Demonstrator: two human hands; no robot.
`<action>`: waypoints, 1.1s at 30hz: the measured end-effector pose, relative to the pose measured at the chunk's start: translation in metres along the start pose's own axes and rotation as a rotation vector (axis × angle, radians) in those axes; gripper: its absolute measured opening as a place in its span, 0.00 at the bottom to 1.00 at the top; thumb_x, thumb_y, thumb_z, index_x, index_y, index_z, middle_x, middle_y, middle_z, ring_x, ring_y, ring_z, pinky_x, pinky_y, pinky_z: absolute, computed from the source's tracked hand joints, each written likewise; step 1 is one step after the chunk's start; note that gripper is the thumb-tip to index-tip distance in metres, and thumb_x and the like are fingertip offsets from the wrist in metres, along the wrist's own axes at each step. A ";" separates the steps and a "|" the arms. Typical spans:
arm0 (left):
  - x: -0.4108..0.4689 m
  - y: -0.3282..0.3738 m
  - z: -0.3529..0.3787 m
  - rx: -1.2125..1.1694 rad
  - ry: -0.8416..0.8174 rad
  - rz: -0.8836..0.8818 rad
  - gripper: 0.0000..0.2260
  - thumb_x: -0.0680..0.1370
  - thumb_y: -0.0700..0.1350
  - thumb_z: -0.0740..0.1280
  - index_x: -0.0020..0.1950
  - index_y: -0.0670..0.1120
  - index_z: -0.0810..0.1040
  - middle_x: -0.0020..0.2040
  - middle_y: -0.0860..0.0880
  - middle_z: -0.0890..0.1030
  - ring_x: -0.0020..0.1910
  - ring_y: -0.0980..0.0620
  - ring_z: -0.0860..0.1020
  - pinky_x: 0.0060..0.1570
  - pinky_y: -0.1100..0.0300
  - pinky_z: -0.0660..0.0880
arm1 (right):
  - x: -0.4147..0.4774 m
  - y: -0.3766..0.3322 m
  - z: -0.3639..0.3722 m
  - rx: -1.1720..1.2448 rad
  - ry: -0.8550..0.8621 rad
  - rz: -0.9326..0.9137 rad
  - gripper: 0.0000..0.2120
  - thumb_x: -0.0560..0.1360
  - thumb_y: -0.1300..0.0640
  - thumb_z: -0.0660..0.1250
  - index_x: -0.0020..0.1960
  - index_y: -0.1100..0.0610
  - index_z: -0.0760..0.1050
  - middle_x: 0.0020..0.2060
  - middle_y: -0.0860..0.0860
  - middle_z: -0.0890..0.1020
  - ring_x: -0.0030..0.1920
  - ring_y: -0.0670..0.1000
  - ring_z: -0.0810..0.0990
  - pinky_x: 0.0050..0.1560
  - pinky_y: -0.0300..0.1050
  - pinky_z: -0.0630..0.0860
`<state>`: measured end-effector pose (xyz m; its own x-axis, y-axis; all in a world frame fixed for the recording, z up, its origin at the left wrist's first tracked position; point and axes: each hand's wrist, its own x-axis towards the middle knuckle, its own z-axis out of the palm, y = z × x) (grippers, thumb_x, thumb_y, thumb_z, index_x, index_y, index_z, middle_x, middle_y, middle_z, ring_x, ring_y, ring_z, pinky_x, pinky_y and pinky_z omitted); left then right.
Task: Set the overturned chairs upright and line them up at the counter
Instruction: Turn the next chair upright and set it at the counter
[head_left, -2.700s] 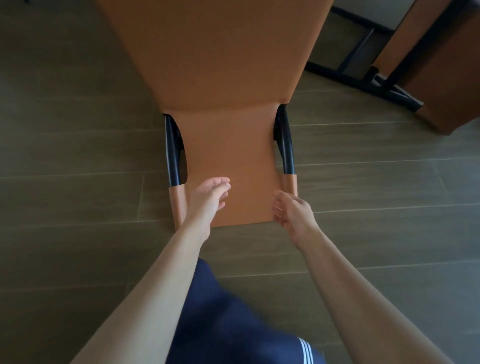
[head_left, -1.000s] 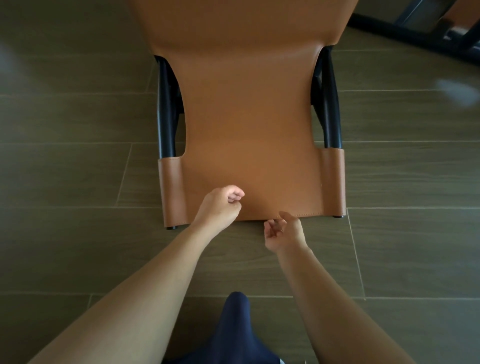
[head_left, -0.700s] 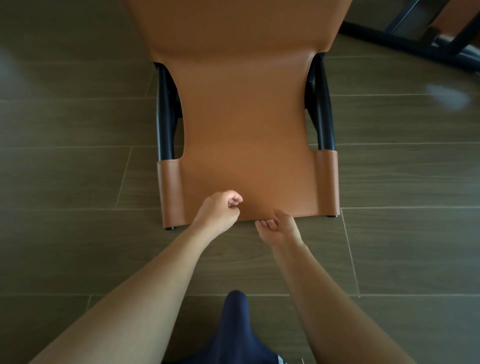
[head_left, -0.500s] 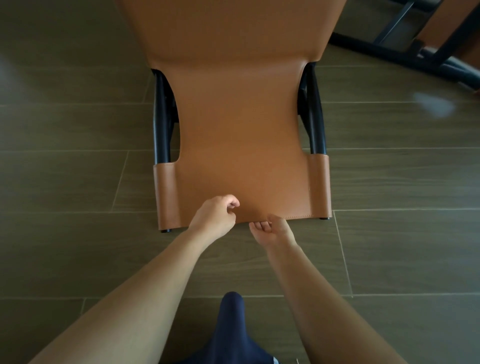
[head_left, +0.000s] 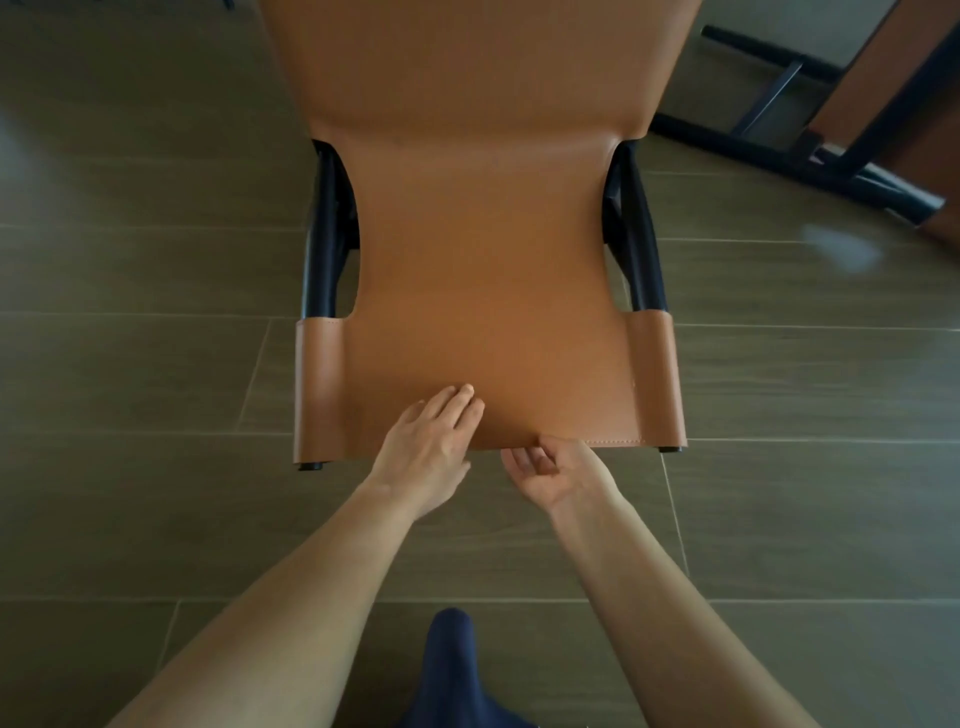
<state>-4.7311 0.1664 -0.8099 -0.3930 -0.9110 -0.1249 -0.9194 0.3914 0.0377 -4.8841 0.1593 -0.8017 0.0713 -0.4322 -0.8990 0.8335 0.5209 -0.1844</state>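
Head view: the tan leather chair (head_left: 493, 260) is seen lying overturned on the wood-look floor (head_left: 130, 260). It fills the frame from centre to 12 o'clock, with the stitched top edge of its back nearest the person at 6 o'clock. Its black frame (head_left: 322, 244) shows through the cut-outs at 9 and 3 o'clock and is sleeved in leather lower down.

The left hand (head_left: 431, 447) is laid flat on the leather just inside that edge, fingers straight and together, nothing gripped. It is judged to be placed there to steady the panel.

The right hand (head_left: 550, 473) is held at the edge just beside it, toward 4 o'clock, palm turned up. Its fingers are curled and the thumb tip is set against the stitching. Whether the edge is actually pinched cannot be told. The upturned palm is read as preparation for a lift from beneath.

The step in hand is judged to be taking hold of the chair back so it can be tipped up onto its legs. No lift is evident yet.

A second chair (head_left: 883, 93) is seen at 2 o'clock, well apart, also on its side with black legs exposed. The counter is not in view. A dark blue garment (head_left: 457, 670) is visible at 6 o'clock between the forearms.
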 end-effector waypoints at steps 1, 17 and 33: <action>-0.002 -0.001 -0.005 0.049 0.070 0.024 0.28 0.81 0.45 0.63 0.78 0.43 0.56 0.79 0.45 0.57 0.77 0.48 0.57 0.73 0.52 0.59 | -0.010 -0.001 0.004 -0.001 -0.011 -0.011 0.09 0.83 0.66 0.56 0.46 0.66 0.71 0.55 0.57 0.78 0.65 0.59 0.76 0.54 0.52 0.73; 0.008 -0.026 -0.109 0.026 0.722 0.248 0.13 0.66 0.30 0.75 0.49 0.38 0.85 0.50 0.42 0.85 0.49 0.44 0.84 0.36 0.52 0.82 | -0.119 -0.044 0.075 -0.094 -0.151 -0.142 0.07 0.79 0.62 0.63 0.45 0.64 0.69 0.44 0.60 0.77 0.43 0.59 0.79 0.39 0.54 0.77; 0.063 -0.045 -0.280 -0.180 0.978 0.049 0.14 0.64 0.23 0.73 0.44 0.37 0.86 0.42 0.42 0.86 0.42 0.44 0.85 0.33 0.47 0.82 | -0.219 -0.123 0.201 -0.100 -0.349 -0.234 0.02 0.79 0.68 0.63 0.50 0.68 0.71 0.48 0.66 0.78 0.47 0.65 0.81 0.29 0.58 0.82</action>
<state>-4.7181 0.0553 -0.5414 -0.1959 -0.6321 0.7497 -0.8585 0.4800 0.1804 -4.8919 0.0420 -0.5024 0.0820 -0.7612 -0.6433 0.7932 0.4406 -0.4203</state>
